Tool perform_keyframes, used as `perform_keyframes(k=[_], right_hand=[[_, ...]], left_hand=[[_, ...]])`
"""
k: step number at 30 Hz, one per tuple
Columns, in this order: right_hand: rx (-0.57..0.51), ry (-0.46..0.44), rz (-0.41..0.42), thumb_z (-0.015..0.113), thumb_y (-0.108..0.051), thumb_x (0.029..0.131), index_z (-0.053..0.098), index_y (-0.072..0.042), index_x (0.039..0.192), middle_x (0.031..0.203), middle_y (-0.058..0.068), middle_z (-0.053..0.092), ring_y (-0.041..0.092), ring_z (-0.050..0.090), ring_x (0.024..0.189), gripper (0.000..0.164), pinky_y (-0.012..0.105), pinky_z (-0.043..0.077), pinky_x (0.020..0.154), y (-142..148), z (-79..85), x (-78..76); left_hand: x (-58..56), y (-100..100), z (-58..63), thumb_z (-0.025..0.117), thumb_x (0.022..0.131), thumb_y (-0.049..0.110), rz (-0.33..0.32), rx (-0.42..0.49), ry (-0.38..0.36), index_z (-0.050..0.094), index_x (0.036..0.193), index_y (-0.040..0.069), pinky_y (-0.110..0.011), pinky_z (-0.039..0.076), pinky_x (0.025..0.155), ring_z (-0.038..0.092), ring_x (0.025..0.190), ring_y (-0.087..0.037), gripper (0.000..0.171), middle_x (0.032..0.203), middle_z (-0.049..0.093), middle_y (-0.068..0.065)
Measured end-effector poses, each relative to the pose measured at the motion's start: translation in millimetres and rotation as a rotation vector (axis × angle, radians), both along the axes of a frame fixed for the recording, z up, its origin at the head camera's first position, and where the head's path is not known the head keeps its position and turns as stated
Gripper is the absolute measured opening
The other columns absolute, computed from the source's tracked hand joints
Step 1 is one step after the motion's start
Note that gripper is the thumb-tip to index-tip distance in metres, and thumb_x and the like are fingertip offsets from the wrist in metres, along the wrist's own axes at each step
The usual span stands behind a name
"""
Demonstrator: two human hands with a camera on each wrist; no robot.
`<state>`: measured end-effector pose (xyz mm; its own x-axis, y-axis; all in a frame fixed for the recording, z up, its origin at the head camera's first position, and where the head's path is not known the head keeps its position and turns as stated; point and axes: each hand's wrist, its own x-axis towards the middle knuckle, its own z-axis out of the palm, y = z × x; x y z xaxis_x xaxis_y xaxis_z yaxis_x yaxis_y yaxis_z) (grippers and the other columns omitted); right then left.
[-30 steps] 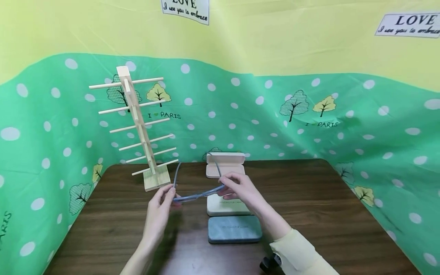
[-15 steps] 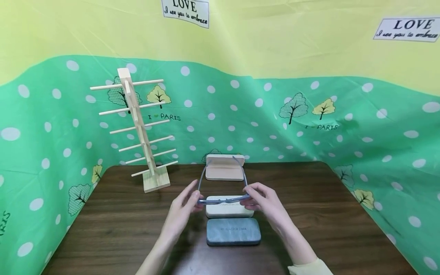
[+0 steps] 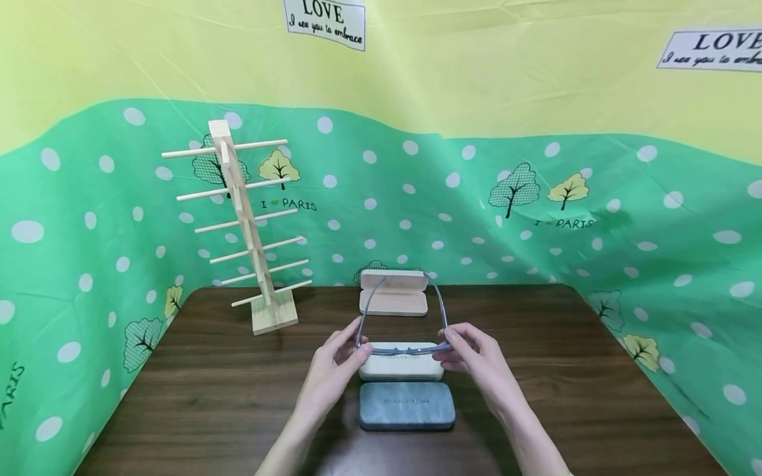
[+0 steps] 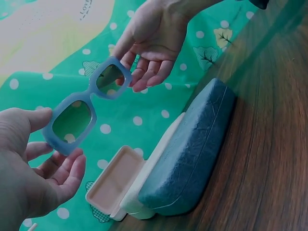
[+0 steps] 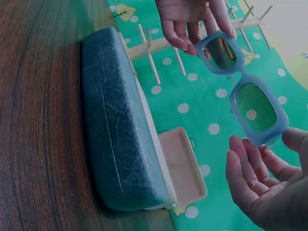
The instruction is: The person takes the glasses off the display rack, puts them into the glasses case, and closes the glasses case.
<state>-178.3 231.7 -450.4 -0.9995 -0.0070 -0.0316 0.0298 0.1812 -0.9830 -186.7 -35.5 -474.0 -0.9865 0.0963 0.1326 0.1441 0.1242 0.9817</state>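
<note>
Sunglasses with a pale blue frame and dark lenses are held up in the air, their temples spread and pointing away from me. My left hand pinches one end of the frame between thumb and fingers. At the opposite end, my right hand grips the other corner in the same way. Below and behind the sunglasses lies a closed white glasses case, partly covered by them in the head view. Nearer to me is a closed blue glasses case. Farthest back stands an opened pale pink glasses case.
A wooden display rack with several pairs of pegs stands at the back left of the dark wooden table. Behind the table hangs a green and yellow patterned cloth.
Both hands have carried the sunglasses to the right, over the row of cases. The frame, tilted at first, now lies level. Both hands keep their hold.
</note>
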Motion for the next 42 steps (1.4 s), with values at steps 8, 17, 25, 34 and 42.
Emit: perform_keyframes(k=[8, 17, 25, 34, 42], right_hand=[[0.046, -0.001, 0.038, 0.067, -0.031, 0.101, 0.063, 0.000, 0.128, 0.115, 0.017, 0.071, 0.019, 0.076, 0.097, 0.041, 0.035, 0.062, 0.089, -0.7, -1.3, 2.0], [0.064, 0.021, 0.057, 0.070, -0.024, 0.099, 0.062, 0.001, 0.130, 0.109, 0.020, 0.072, 0.024, 0.076, 0.099, 0.040, 0.033, 0.062, 0.088, 0.9, -1.6, 7.4], [0.084, 0.073, 0.063, 0.070, -0.022, 0.099, 0.064, 0.000, 0.129, 0.106, 0.022, 0.071, 0.019, 0.076, 0.095, 0.038, 0.032, 0.062, 0.086, -0.8, -1.7, 5.6], [0.075, 0.100, 0.066, 0.071, -0.020, 0.098, 0.065, -0.001, 0.128, 0.105, 0.024, 0.071, 0.020, 0.076, 0.092, 0.036, 0.027, 0.061, 0.083, -3.5, -3.8, 1.5], [0.061, 0.091, 0.058, 0.072, -0.020, 0.098, 0.065, -0.002, 0.128, 0.106, 0.026, 0.070, 0.021, 0.076, 0.092, 0.037, 0.029, 0.062, 0.084, -5.1, -5.9, -1.7]], left_hand=[[0.5, -1.7, -1.4, 0.077, 0.093, 0.023, 0.038, 0.035, -0.014, 0.063, 0.142, 0.017, -0.022, 0.051, 0.091, 0.068, 0.098, -0.012, 0.051, 0.115, 0.069, -0.017], [1.3, -2.3, -0.4, 0.077, 0.093, 0.024, 0.025, 0.025, -0.008, 0.064, 0.141, 0.016, -0.024, 0.051, 0.096, 0.069, 0.101, -0.014, 0.051, 0.114, 0.070, -0.011], [0.5, -4.1, 1.0, 0.077, 0.093, 0.022, 0.036, 0.016, 0.007, 0.064, 0.141, 0.016, -0.023, 0.053, 0.097, 0.068, 0.101, -0.014, 0.050, 0.116, 0.070, -0.016], [-2.9, -5.9, -1.7, 0.078, 0.092, 0.021, 0.047, 0.035, -0.011, 0.065, 0.141, 0.017, -0.022, 0.052, 0.095, 0.067, 0.099, -0.014, 0.050, 0.115, 0.071, -0.011], [-7.0, -8.1, -2.3, 0.077, 0.092, 0.020, 0.038, 0.043, -0.021, 0.065, 0.141, 0.018, -0.023, 0.052, 0.094, 0.068, 0.098, -0.014, 0.050, 0.115, 0.071, -0.014]])
